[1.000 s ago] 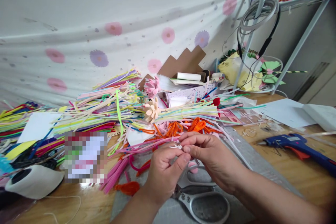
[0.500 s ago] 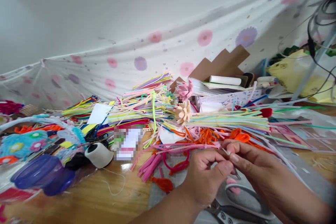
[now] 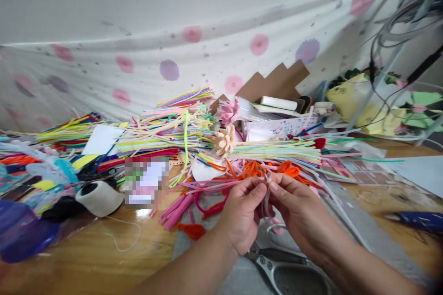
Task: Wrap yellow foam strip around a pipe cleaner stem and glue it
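Note:
My left hand (image 3: 242,209) and my right hand (image 3: 299,205) meet above the grey mat, fingertips almost touching. Both pinch a thin, pale pipe cleaner (image 3: 266,200) that curves down between them; its lower part is partly hidden by the fingers. Below the hands lie metal scissors (image 3: 268,265) with large loop handles, partly covered by my right wrist. A small pink piece (image 3: 277,227) shows near one handle. Just beyond my fingers are looped orange pipe cleaners (image 3: 254,169), and pink pipe cleaners (image 3: 176,211) lie bundled left of my left hand.
Bundles of coloured pipe cleaners (image 3: 166,136) cover the back of the table, with a pink flower (image 3: 228,111) and a cream flower (image 3: 224,141). A white thread spool (image 3: 102,199) and a purple container (image 3: 20,235) stand left. At right lies a blue tool (image 3: 420,221).
The view has swung to the right, so things appear further left and the blue tool has come in. My hands stay together, fingers shifted slightly, more of the pale strand hanging between them.

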Tool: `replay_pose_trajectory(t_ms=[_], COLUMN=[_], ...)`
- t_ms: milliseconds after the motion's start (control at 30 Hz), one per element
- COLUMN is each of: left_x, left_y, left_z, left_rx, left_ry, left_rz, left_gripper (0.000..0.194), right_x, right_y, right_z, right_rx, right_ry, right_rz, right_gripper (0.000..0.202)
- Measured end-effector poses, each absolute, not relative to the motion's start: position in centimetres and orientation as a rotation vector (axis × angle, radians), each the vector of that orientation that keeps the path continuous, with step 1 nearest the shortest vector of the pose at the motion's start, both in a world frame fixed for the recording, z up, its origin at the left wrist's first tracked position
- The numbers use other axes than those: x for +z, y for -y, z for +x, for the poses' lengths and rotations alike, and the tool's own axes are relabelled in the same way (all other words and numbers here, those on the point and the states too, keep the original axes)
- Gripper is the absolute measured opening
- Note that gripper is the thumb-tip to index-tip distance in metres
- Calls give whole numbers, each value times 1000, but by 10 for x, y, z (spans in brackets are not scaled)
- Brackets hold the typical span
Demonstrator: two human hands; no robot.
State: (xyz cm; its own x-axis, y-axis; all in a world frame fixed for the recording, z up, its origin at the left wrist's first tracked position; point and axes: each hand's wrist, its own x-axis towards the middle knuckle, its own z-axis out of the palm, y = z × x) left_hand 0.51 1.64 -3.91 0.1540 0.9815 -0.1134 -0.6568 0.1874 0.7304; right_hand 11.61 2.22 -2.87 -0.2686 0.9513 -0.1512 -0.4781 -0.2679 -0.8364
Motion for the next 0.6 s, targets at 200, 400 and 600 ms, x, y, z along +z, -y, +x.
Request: replay_pose_trajectory(t_ms=[200,400,600], left_x=[-36,-37,-37], left_y=[-18,-18,-19], left_z=[3,3,2], left_rx=[1234,1291,1328], left_ry=[-711,-739,-779], left_rz=[631,711,778], left_gripper=[18,17,14], right_x=[-27,-30,-28], right_y=[-21,-22,-23], right_z=[112,110,121], right_rx=[1681,1638,1668], right_ry=[854,838,922], right_rz=[-787,-744,-703], right_gripper=[26,26,18])
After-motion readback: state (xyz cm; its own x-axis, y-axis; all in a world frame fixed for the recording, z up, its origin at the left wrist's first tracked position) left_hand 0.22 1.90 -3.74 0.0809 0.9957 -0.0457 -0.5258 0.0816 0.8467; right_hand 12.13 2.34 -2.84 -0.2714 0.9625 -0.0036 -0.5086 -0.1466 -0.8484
